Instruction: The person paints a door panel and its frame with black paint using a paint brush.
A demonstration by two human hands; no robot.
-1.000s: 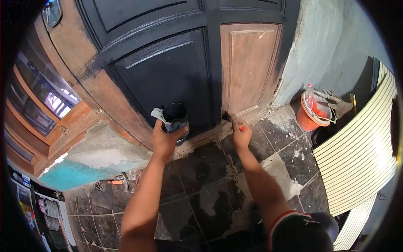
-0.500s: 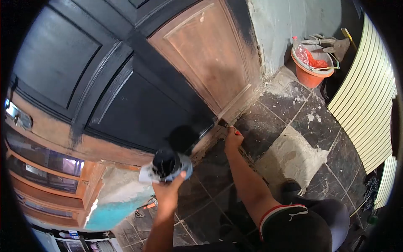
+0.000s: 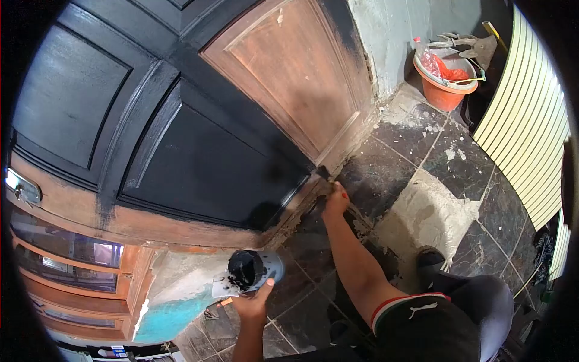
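Note:
My left hand (image 3: 253,306) is wrapped round a grey-blue paint can (image 3: 275,269) with black paint inside and drips on its rim and pale label. A paintbrush (image 3: 324,174) is in my right hand (image 3: 335,201), its dark bristles at the lower edge of the wooden door (image 3: 205,163). Black paint covers the frame and several panels of this door. One panel (image 3: 295,78) near the brush is bare brown wood, and the bottom edge is still partly brown.
An orange bucket (image 3: 445,93) with a plastic bottle and red material stands by the grey wall (image 3: 392,42). Dark floor tiles (image 3: 446,157) surround a rough cement patch (image 3: 431,211). A ribbed cream sheet (image 3: 525,127) leans at right. A metal door handle (image 3: 24,186) is at left.
The paint can and my left hand have moved lower and slightly right in view. My right hand keeps the brush near the same bottom corner. The camera view has shifted a little.

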